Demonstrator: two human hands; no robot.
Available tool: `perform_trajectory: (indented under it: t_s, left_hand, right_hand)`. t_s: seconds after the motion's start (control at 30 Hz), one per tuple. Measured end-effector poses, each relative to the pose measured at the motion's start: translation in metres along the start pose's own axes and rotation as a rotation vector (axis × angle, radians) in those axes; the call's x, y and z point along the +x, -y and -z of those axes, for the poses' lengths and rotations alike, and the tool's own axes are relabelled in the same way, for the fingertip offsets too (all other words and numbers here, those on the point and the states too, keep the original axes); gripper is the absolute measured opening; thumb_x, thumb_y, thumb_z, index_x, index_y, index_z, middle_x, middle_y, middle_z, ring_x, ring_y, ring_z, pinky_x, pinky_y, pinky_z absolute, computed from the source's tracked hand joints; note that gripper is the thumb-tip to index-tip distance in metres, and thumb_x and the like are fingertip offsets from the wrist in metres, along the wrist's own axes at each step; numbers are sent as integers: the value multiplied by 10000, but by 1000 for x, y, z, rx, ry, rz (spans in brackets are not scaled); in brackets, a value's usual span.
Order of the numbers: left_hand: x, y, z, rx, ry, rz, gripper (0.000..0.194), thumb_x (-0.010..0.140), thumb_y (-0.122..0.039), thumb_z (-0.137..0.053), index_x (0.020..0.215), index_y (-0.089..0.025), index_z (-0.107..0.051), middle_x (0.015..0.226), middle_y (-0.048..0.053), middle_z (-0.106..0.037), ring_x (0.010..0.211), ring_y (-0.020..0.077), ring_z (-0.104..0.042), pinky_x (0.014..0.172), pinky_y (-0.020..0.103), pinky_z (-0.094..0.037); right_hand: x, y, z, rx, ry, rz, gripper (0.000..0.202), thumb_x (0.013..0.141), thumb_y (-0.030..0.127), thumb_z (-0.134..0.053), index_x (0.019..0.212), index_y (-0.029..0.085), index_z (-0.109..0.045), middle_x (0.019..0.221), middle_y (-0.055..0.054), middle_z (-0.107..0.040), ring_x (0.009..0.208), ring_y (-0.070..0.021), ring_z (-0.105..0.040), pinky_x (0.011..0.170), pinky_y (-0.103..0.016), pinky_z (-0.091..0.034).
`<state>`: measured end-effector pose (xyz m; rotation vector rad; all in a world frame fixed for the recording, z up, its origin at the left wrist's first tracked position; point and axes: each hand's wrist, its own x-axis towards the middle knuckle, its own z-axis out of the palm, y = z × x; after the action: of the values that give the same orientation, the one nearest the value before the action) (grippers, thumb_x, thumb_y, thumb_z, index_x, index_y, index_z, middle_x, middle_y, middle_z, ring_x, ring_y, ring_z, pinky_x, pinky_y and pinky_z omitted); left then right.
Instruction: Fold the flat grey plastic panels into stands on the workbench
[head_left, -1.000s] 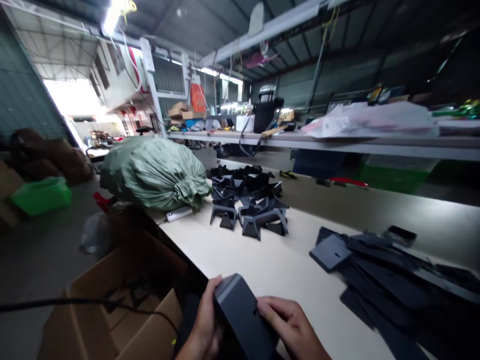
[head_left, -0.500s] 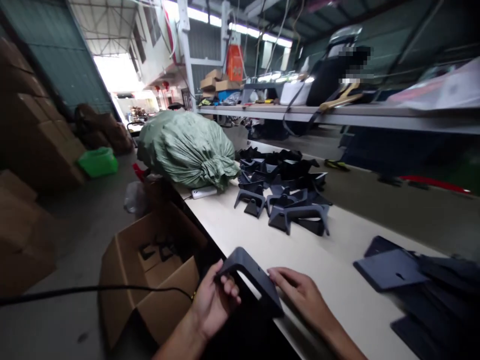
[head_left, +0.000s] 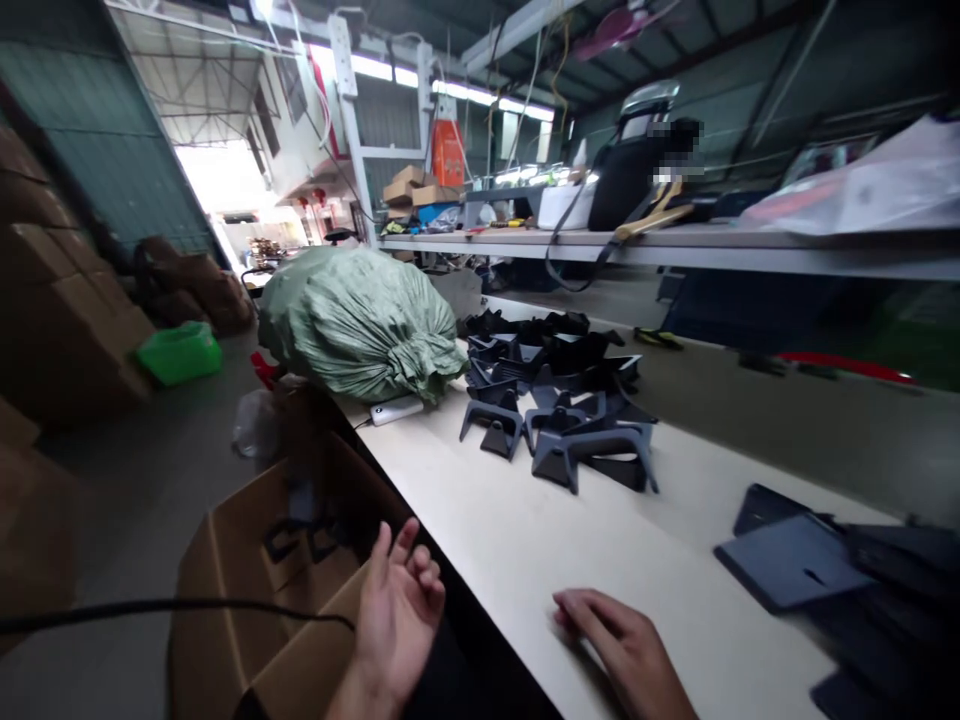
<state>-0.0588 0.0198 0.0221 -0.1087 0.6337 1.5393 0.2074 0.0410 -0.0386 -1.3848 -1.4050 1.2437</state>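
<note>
Beside a white worktable, an open cardboard box is sitting near left, dark panels are lying right and angular brackets are clustering farther off; my left hand is hanging loosely parted, well away from my right hand, whose grip I am not discerning.

No text, label or number can be read; the orange bag near the far end of the shelf bears pale marks too small and blurred to make out; the white device on the desk has a dark mark near one end, equally unreadable.
</note>
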Motion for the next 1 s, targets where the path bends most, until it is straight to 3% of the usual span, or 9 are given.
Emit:
perform_trajectory:
  t_s: [0.17,0.3,0.4,0.73,1.0]
  left_hand:
    - [14,48,26,263,53,180,246,911,-393,-767,1004,-171,-721,644,-6,-632,520,134,-608,548,261,-554]
    - [23,64,46,561,135,172,470,734,-530,-890,969,-165,-711,661,36,-697,544,175,-642,569,289,-525]
    - [23,68,53,691,134,186,546,675,-591,-898,941,-157,-700,663,58,-718,544,182,-656,559,273,-486]
    - [25,71,44,895,148,48,443,806,-563,-801,957,-157,-709,722,69,-744,607,168,-674,611,254,-470]
    - [52,79,34,1178,350,-41,562,873,-651,-703,1129,-152,-700,902,97,-769,722,196,-716,683,296,-541]
  right_hand:
    - [1,-3,-2,-24,-18,29,598,840,769,-649,709,197,-763,758,-111,-730,790,-309,-679,764,-413,-537]
    - [1,-5,-3,-18,-24,47,590,867,748,-640,720,190,-764,755,-109,-729,772,-293,-668,748,-400,-526]
    - [0,-7,-3,7,-20,46,584,869,741,-652,746,184,-779,762,-110,-737,776,-291,-673,747,-393,-523]
    - [-1,-9,-6,43,-52,81,566,911,690,-655,713,168,-747,714,-84,-713,682,-214,-600,666,-331,-459]
    - [5,-23,-9,110,-51,88,499,929,600,-660,725,154,-756,700,-69,-720,646,-167,-588,636,-279,-439]
